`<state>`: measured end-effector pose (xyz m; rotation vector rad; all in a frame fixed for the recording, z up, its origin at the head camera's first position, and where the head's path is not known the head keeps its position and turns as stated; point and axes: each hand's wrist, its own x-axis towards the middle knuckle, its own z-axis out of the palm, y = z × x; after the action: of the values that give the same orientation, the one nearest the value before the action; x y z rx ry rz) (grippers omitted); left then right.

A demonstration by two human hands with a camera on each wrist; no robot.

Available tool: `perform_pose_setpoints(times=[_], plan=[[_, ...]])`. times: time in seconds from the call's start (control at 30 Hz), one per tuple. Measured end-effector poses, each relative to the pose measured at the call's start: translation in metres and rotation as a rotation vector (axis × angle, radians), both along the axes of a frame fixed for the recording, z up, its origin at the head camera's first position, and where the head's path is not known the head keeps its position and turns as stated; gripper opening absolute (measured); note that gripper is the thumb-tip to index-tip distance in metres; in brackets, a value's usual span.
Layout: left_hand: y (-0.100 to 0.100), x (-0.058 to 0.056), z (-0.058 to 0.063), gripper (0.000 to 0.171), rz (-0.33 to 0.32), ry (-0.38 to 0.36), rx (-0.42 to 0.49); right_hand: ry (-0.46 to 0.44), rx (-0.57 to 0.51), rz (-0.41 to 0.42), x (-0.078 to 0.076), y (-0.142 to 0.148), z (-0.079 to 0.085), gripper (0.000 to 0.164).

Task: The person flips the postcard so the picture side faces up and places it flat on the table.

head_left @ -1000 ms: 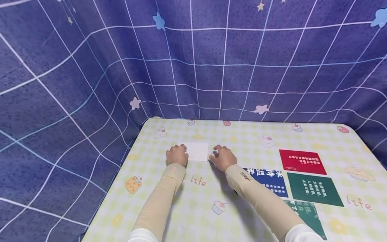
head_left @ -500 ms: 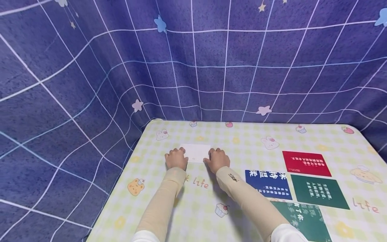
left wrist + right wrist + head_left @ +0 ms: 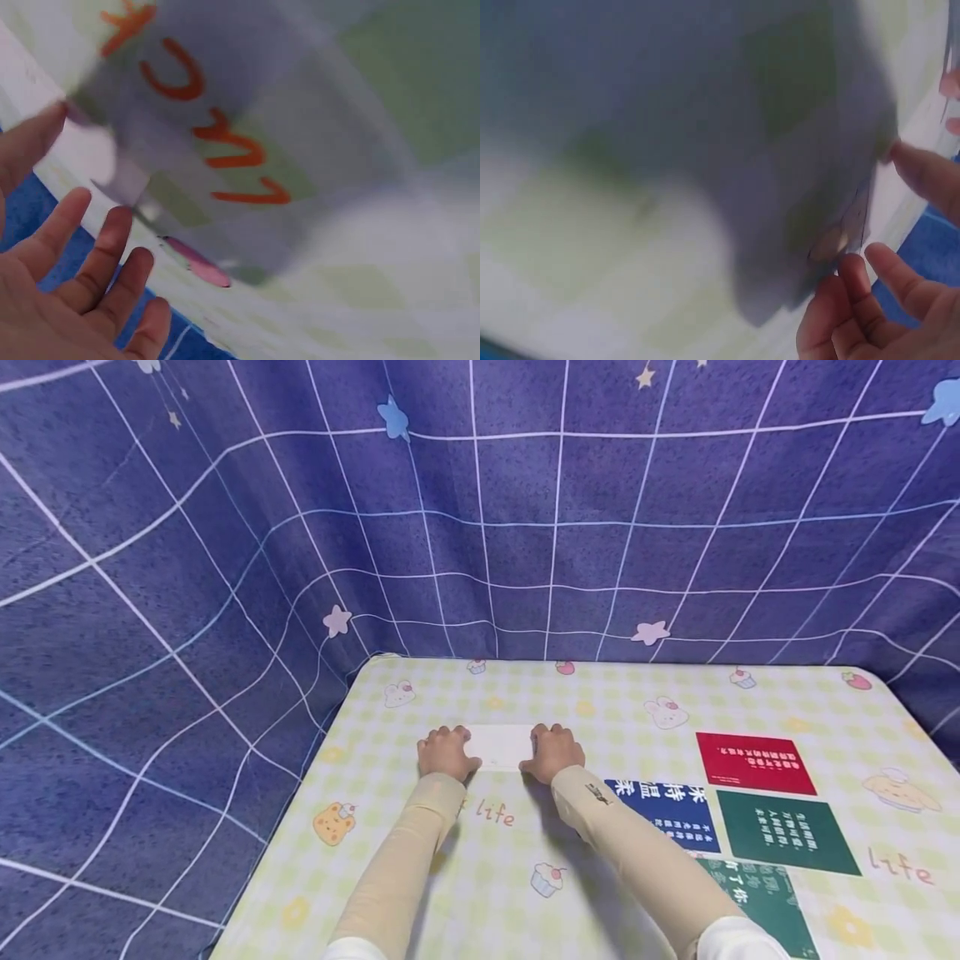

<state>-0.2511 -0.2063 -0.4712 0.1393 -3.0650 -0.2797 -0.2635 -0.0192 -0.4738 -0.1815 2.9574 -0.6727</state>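
A white card (image 3: pixel 501 747) with a tiny mark near its front edge lies between my two hands at the table's middle left. My left hand (image 3: pixel 446 753) holds its left end, the thumb at the near corner and the fingers farther back. In the left wrist view the other fingers (image 3: pixel 112 277) are spread and slightly bent. My right hand (image 3: pixel 553 752) holds the right end between thumb and fingers. In the right wrist view its thumb (image 3: pixel 930 176) meets the near corner. The card's ends are partly hidden by the hands.
Right of my right forearm lie a blue card (image 3: pixel 663 814), a red card (image 3: pixel 756 763), a green card (image 3: pixel 787 831) and a second green card (image 3: pixel 772 902), all with white print. The forearm covers part of two. A blue grid curtain (image 3: pixel 525 527) hangs behind the checked table (image 3: pixel 405 893).
My right hand, at first a little off the card, has come to its right end. Both hands and the white card have since shifted slightly to the right. The printed cards have stayed put.
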Motion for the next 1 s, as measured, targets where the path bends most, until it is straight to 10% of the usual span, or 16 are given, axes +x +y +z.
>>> perform_pose_setpoints(times=[0.53,1.0], plan=[[-0.006,-0.011,0.013,0.09,-0.127,-0.187,0.052,-0.104,-0.122,0.053,-0.007,0.029,-0.001,0.088],[-0.006,-0.014,0.007,0.098,-0.112,-0.202,0.021,-0.132,-0.064,0.05,-0.009,0.028,-0.001,0.096]])
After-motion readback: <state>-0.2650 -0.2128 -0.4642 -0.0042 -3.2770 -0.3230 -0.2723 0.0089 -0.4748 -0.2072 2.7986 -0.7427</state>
